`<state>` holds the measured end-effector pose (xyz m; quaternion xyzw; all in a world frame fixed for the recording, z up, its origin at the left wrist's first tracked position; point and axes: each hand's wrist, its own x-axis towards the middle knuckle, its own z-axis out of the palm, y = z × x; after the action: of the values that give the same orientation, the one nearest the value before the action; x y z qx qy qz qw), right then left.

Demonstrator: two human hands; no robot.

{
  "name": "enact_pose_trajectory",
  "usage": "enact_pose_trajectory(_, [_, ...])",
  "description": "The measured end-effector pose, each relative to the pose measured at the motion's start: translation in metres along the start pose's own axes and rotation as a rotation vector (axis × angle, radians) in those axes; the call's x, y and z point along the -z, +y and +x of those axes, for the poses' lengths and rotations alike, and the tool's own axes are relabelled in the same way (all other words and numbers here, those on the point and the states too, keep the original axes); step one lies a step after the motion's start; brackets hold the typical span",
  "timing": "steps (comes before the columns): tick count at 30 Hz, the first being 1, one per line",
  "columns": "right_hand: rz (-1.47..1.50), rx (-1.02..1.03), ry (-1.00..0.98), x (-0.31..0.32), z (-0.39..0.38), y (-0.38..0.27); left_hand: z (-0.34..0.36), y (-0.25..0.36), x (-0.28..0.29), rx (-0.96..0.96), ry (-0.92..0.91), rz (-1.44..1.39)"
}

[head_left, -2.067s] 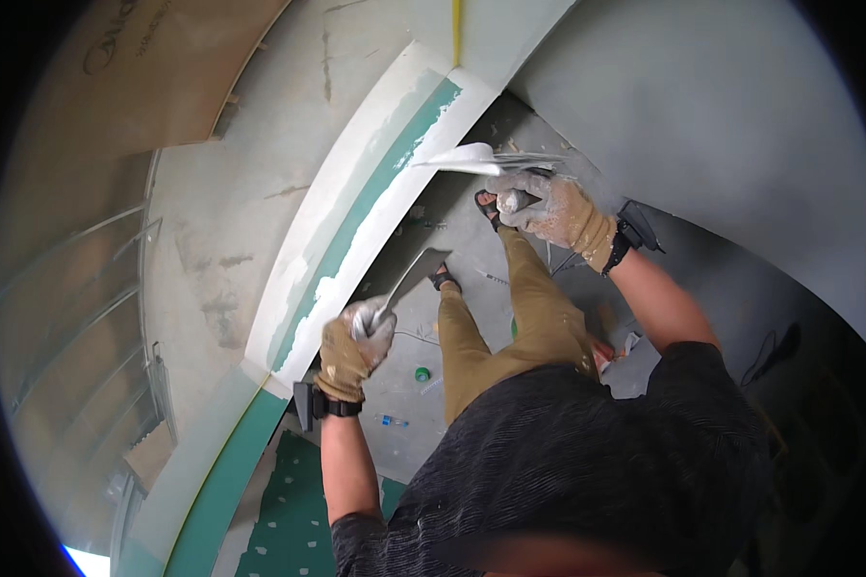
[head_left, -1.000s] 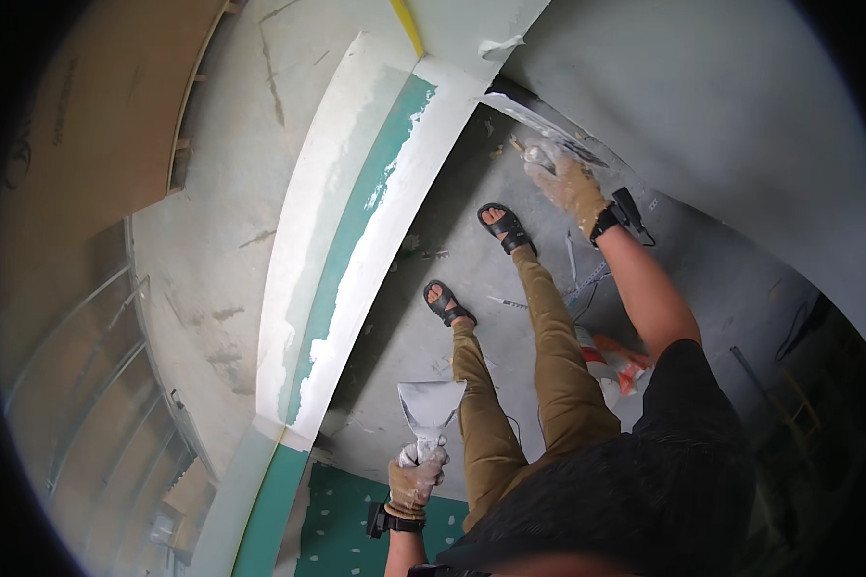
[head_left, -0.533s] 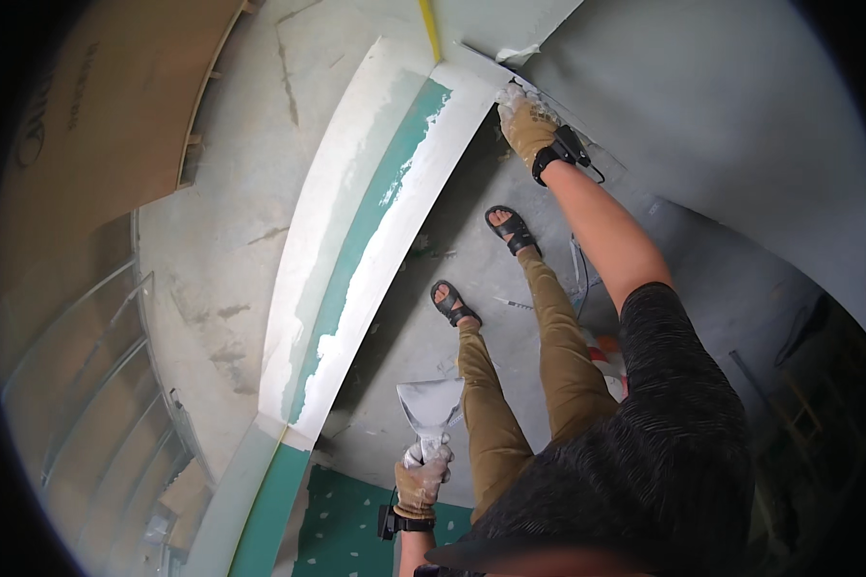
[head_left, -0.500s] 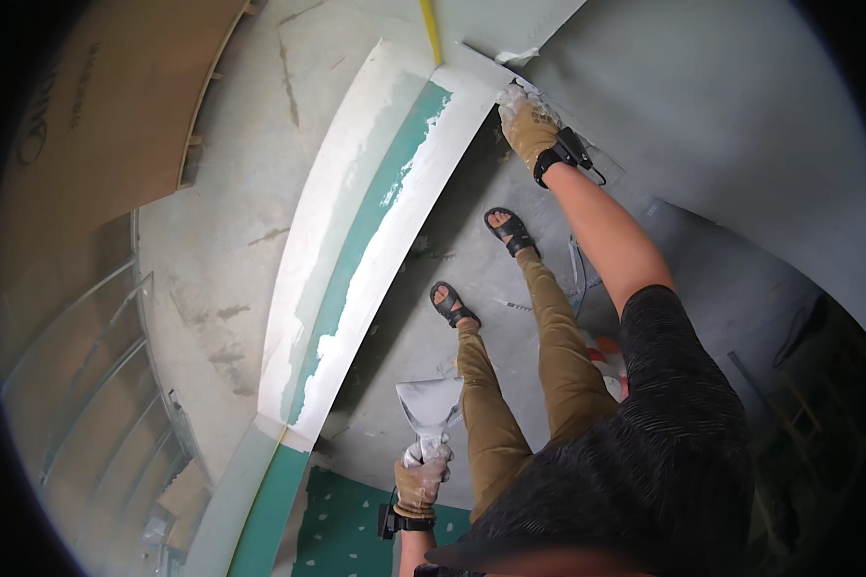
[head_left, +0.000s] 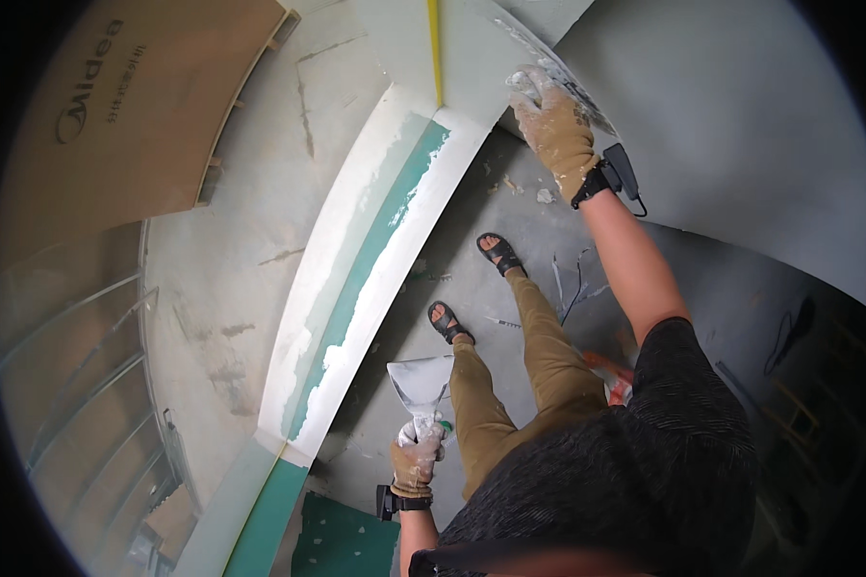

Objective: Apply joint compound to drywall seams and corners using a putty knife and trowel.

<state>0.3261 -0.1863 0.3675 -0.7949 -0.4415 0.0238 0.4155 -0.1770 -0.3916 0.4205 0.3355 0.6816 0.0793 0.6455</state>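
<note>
My left hand (head_left: 417,462), in a tan work glove smeared with white paste, is closed round the handle of a wide putty knife (head_left: 419,385). Its blade points away from me, low in the picture. Farther off at the upper right, my right hand (head_left: 555,130), gloved too, grips a long plastering trowel (head_left: 570,85) seen nearly edge-on and crusted with white compound. The handle is mostly hidden by the fingers. Beside the trowel runs a long board ledge (head_left: 284,385) with white compound along both sides of a bare green strip (head_left: 356,279).
Yellow tape (head_left: 435,58) marks the far board. A large grey panel (head_left: 722,135) stands at right. Below the ledge, my sandalled feet rest on a concrete floor (head_left: 510,375) with cable and debris. A big cardboard box (head_left: 144,115) and metal framing (head_left: 87,385) lie at left.
My right hand and the trowel have moved away from the compound's far end, toward the far board and grey panel. The putty knife stays low in my left hand. The view has shifted slightly.
</note>
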Motion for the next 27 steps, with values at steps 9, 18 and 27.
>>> enact_pose_trajectory(9, [0.262, -0.039, 0.159, 0.083, -0.024, -0.059, -0.007, 0.004, 0.012, -0.019, 0.018, -0.009])
enact_pose_trajectory(18, [0.095, 0.271, -0.062, 0.072, 0.041, -0.055, -0.020, 0.032, 0.007, -0.002, -0.014, -0.061])
enact_pose_trajectory(27, [0.165, -0.085, -0.177, 0.097, -0.075, 0.045, -0.016, 0.033, 0.006, -0.052, -0.034, -0.033])
